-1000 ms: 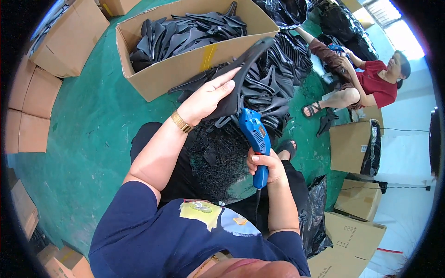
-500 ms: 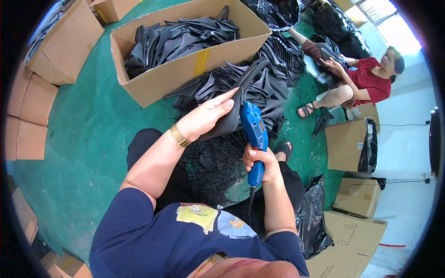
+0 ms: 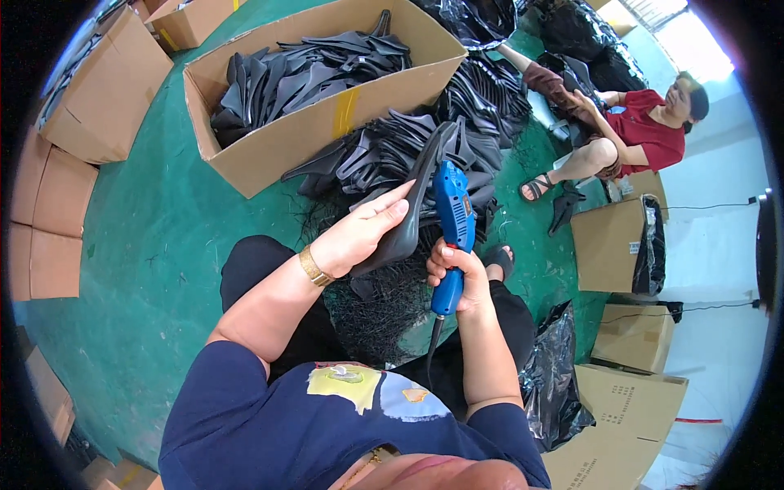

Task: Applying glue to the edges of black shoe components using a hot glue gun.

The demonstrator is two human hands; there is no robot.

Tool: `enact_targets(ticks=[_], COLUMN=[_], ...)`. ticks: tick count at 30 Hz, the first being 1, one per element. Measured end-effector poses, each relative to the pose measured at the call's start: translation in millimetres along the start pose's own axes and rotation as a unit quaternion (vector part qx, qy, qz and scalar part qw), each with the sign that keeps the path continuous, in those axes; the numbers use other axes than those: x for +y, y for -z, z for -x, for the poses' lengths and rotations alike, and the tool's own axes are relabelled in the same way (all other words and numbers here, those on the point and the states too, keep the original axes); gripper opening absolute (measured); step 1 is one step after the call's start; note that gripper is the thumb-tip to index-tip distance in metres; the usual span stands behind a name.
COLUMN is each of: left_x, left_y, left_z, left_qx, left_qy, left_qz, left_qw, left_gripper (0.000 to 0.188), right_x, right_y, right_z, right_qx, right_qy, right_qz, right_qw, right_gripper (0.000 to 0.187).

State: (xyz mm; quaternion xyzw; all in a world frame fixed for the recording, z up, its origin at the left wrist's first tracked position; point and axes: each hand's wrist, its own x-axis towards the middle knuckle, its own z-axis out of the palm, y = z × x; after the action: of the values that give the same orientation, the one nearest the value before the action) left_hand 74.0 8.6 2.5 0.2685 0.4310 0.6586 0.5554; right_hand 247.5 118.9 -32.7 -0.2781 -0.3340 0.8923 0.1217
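The left hand [image 3: 363, 235] grips a smooth, curved, tapering black piece [image 3: 412, 208] over a layered heap of similar dark pieces [image 3: 390, 151]; the right hand [image 3: 457, 273] clasps a slim, vented blue power tool [image 3: 455, 208] just beside it. Wiry black scraps [image 3: 371, 318] lie below.

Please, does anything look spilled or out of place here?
Yes. Loose black scraps lie tangled on the green floor before the person, looking spilled. One dark piece lies near the co-worker's sandal, apart from the overlapping pile.
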Motion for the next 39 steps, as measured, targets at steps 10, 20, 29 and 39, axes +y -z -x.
enact_targets(ticks=[10,20,29,39], left_x=[-6.3,-7.8,-16.9,-50.6], left_y=[9.5,7.6,-6.4,-14.0], left_z=[2.7,3.4,-5.6,-35.4], left_qx=[-0.051,-0.119,0.082,0.006], left_qy=[0.027,0.003,-0.363,0.030], left_qz=[-0.006,-0.334,-0.570,0.264], left_qw=[0.998,0.935,0.732,0.964], left_gripper=[0.047,0.038,0.032,0.009], right_x=[-13.1,-48.4,-47.4,-27.4], right_y=[23.4,36.6,18.4,8.4], right_z=[-11.3,5.5,9.1,0.0], right_qx=[-0.050,0.093,0.151,0.061], right_qy=[0.027,0.200,0.217,0.137], right_qz=[-0.134,0.004,0.019,0.106], right_qw=[0.989,0.975,0.964,0.983], right_gripper=[0.014,0.030,0.032,0.027])
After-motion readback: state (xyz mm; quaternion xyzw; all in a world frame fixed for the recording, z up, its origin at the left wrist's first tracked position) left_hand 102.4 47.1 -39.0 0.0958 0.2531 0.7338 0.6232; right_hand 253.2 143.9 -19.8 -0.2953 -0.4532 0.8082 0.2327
